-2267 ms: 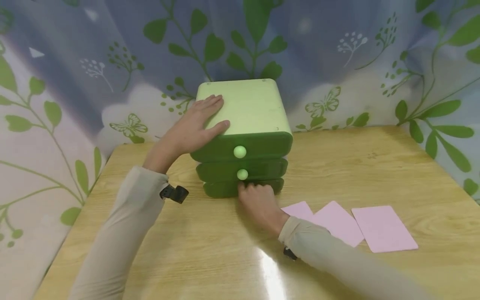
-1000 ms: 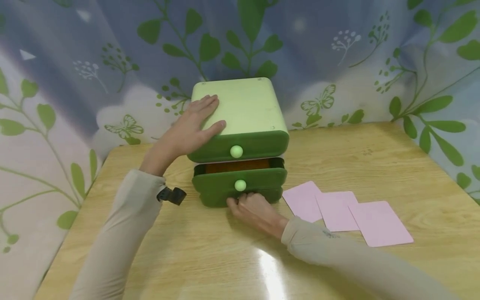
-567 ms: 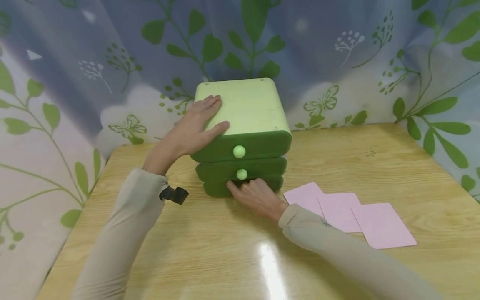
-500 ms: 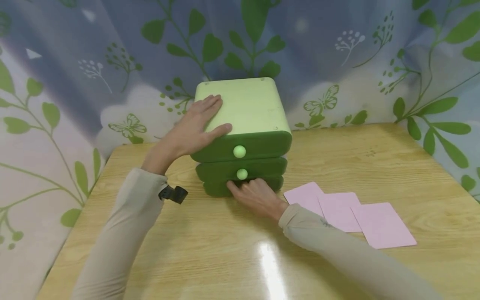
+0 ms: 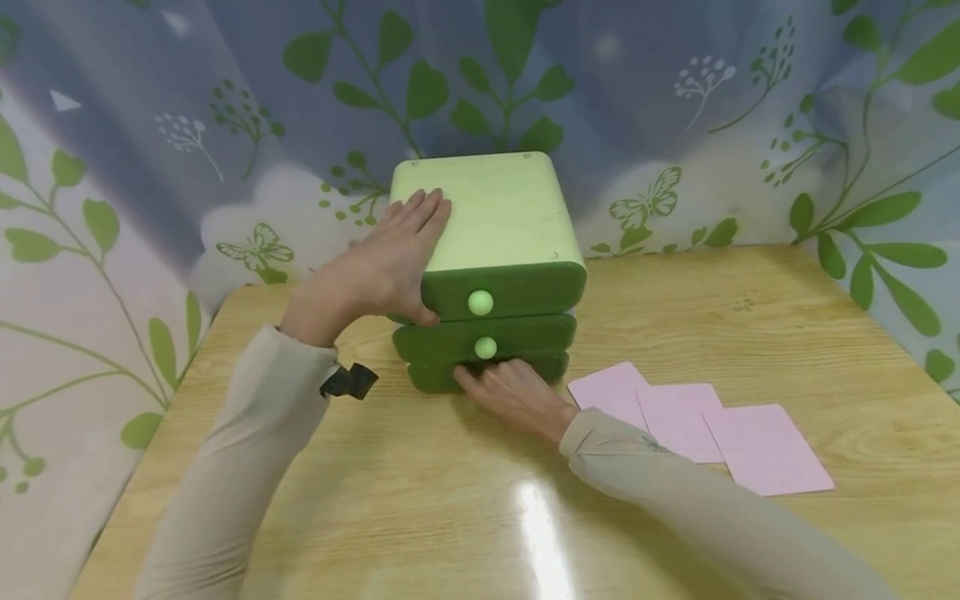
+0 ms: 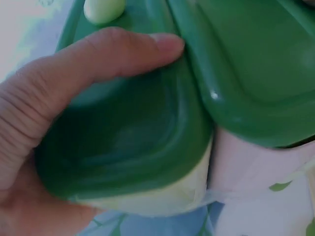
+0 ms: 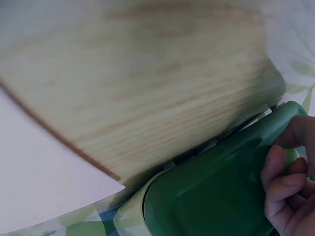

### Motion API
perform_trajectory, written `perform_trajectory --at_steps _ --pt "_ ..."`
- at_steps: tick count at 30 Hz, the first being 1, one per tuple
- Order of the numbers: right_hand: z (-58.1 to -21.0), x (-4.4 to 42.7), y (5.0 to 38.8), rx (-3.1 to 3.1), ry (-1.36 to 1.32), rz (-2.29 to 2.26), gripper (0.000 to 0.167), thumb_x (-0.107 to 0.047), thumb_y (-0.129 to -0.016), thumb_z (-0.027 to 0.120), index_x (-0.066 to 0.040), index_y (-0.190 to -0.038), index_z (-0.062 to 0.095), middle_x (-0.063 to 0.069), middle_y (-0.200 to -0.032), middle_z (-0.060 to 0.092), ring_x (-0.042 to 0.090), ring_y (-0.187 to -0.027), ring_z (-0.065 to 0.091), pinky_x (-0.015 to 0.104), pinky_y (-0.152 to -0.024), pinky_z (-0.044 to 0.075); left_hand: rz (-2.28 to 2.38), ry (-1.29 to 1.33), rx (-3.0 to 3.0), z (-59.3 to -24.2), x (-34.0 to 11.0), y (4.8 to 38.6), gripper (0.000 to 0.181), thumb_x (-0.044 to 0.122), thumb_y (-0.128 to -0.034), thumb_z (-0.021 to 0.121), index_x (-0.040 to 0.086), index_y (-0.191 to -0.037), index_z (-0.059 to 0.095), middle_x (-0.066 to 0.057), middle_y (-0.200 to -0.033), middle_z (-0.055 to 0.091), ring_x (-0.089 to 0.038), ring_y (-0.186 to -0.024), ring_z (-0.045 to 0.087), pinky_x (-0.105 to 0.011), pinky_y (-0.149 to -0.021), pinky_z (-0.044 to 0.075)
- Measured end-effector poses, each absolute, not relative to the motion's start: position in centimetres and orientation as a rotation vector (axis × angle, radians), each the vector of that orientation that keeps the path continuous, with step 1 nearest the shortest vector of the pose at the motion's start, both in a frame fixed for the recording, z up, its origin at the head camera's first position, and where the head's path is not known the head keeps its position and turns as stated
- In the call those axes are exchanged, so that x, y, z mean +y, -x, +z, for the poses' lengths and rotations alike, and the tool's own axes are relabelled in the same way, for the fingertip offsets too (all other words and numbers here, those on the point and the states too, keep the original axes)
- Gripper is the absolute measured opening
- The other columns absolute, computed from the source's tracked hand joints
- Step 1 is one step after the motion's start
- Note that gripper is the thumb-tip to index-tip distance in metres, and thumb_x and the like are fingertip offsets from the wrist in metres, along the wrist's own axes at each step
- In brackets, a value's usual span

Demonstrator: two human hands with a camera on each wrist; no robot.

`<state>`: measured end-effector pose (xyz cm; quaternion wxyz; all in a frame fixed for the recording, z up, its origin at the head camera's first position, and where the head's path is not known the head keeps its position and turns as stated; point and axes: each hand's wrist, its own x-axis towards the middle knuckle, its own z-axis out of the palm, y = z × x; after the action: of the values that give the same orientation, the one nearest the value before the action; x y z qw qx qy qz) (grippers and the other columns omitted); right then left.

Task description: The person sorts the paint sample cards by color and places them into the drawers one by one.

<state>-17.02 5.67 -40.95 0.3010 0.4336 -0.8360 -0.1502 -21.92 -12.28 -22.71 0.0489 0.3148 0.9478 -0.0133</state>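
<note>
A small pale green cabinet (image 5: 506,204) with three dark green drawers stands on the table. My left hand (image 5: 378,262) holds its upper left front corner, fingers laid over the roof and thumb bent down across the top drawer (image 5: 532,290). In the left wrist view that thumb (image 6: 110,53) lies across the drawer front, below a round knob (image 6: 104,10). My right hand (image 5: 517,396) covers the middle of the bottom drawer (image 5: 431,379). Its curled fingers pinch a light green knob (image 7: 291,155) in the right wrist view, mostly hidden by them. All drawers look closed.
Three pink cards overlap to the right of the cabinet: a left card (image 5: 606,390), a middle card (image 5: 678,421) and a right card (image 5: 768,450). My right sleeve (image 5: 645,475) passes beside them. A leaf-patterned curtain (image 5: 637,100) hangs behind the wooden table (image 5: 390,500).
The middle and bottom drawers came out about a second ago and went back in. The pink cards shifted and turned earlier. My left thumb moved from the roof down onto the drawer front.
</note>
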Motion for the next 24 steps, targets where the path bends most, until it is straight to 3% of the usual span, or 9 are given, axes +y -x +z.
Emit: perform_trajectory --at_steps 5,11,17,24 --pt "-40.9 5.6 16.9 -2.213 -1.161 -0.392 0.025 -0.001 -0.08 0.064 -0.011 -0.093 0.045 -0.009 -0.05 0.035 0.001 -0.041 0.037 0.017 -0.034 0.033 -0.056 -0.991 2.941 -23.2 -12.2 21.3 0.138 0.046 -0.06 0.091 -0.002 -0.154 0.001 -0.021 -0.16 -0.003 -0.039 -0.146 -0.005 -0.048 -0.118 0.0" --pt "-40.8 5.6 16.5 -2.195 -1.145 -0.39 0.026 -0.001 -0.079 0.065 -0.011 -0.091 0.044 -0.008 -0.052 0.038 0.001 -0.043 0.04 0.018 -0.036 0.036 -0.031 -0.991 2.978 -23.1 -12.0 21.3 0.136 0.043 -0.0596 0.092 -0.002 -0.154 0.005 -0.021 -0.16 0.002 -0.04 -0.146 -0.001 -0.048 -0.118 0.002" --pt "-40.8 5.5 14.8 -2.219 -1.214 -0.29 0.025 0.001 -0.078 0.064 -0.013 -0.08 0.044 -0.007 -0.049 0.041 0.001 -0.043 0.042 0.018 -0.035 0.036 -0.008 -0.997 2.979 -23.1 -12.3 21.5 0.133 0.046 -0.0623 0.089 -0.001 -0.154 0.005 -0.02 -0.16 0.001 -0.039 -0.146 -0.002 -0.048 -0.118 0.001" --pt "-40.8 5.6 13.5 -2.28 -1.206 -0.272 0.025 0.001 -0.079 0.065 -0.013 -0.078 0.044 -0.006 -0.049 0.042 0.002 -0.043 0.043 0.019 -0.035 0.036 0.093 -1.1 2.993 -23.8 -12.9 21.8 0.121 0.064 -0.0735 0.072 -0.001 -0.154 0.009 -0.019 -0.16 0.003 -0.037 -0.147 -0.001 -0.048 -0.118 0.001"
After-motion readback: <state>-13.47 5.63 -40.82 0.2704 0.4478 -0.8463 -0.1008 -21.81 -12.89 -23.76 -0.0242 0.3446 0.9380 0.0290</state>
